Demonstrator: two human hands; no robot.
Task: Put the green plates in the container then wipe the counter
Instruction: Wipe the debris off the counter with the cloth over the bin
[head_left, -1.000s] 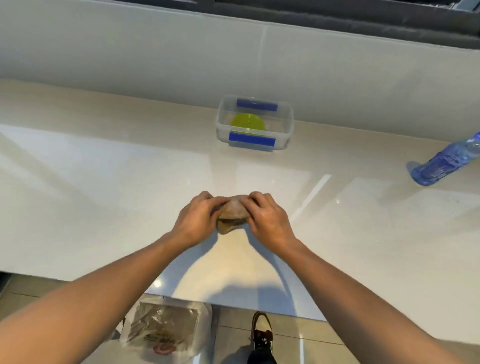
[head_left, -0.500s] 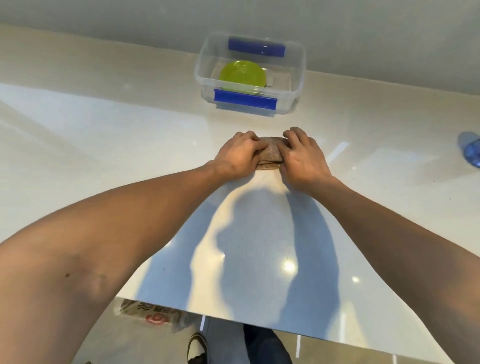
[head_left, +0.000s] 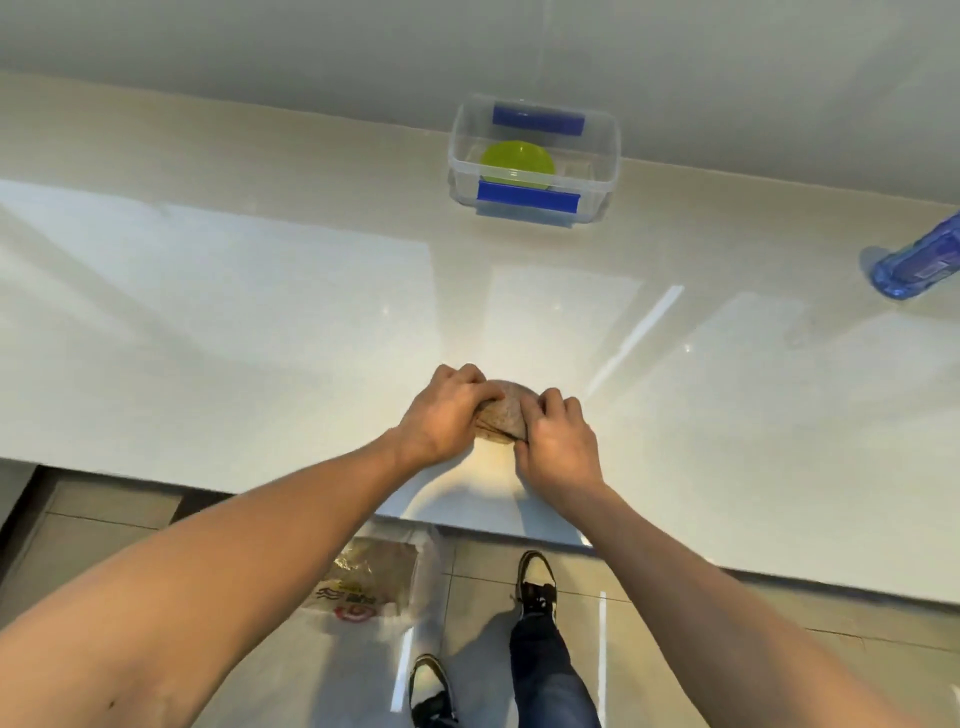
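A bunched brown cloth (head_left: 505, 413) lies on the glossy cream counter (head_left: 260, 322), near its front edge. My left hand (head_left: 441, 415) grips the cloth's left side with curled fingers. My right hand (head_left: 558, 441) grips its right side the same way. At the back of the counter, against the wall, stands a clear plastic container (head_left: 613, 156) with blue clips. Green plates (head_left: 517, 162) lie inside it.
A blue plastic bottle (head_left: 919, 262) lies on the counter at the far right. Below the counter's front edge the tiled floor shows a plastic bag (head_left: 371, 587) and my shoes.
Both hands have pulled the cloth back from near the container toward the counter's front edge. The view has tilted so the floor shows again.
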